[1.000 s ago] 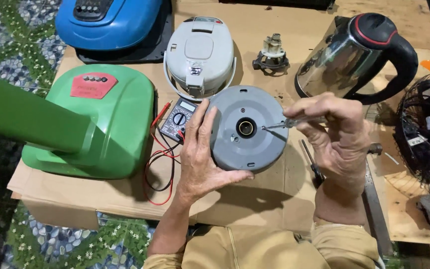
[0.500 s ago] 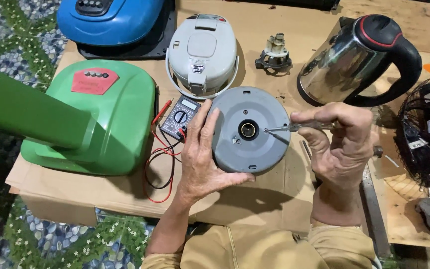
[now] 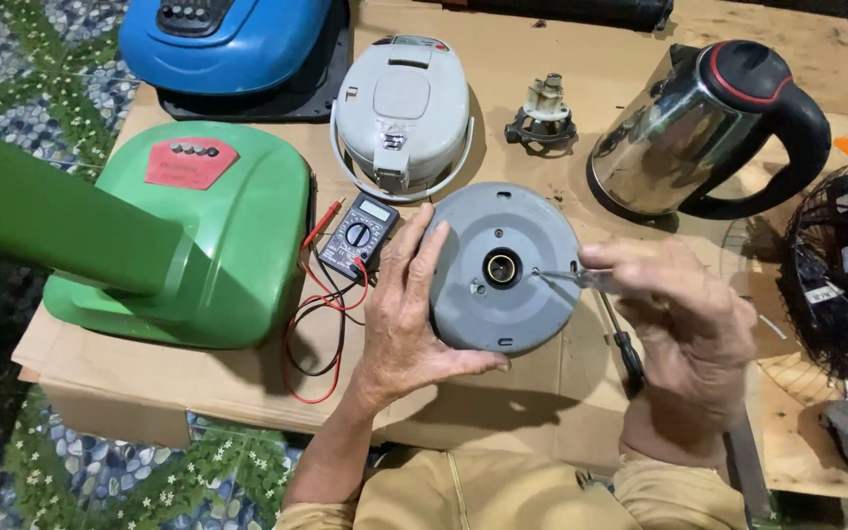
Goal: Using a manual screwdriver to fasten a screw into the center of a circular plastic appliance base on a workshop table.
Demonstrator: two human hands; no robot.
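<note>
Round grey plastic kettle base: disc-shaped, lying flat on the brown cardboard sheet, underside up. Central circular socket, dark with a brass-coloured ring inside. Small holes and a small tab visible on the face around the socket; slot at the right edge.

Thin metal-shafted screwdriver: held roughly horizontal, tip resting on the disc face just right of the central socket. Handle hidden in the grip.

Left hand: palm down, cupping the disc's left and lower rim, thumb under the front edge.

Right hand: fingers closed round the screwdriver, just right of the disc.
</note>
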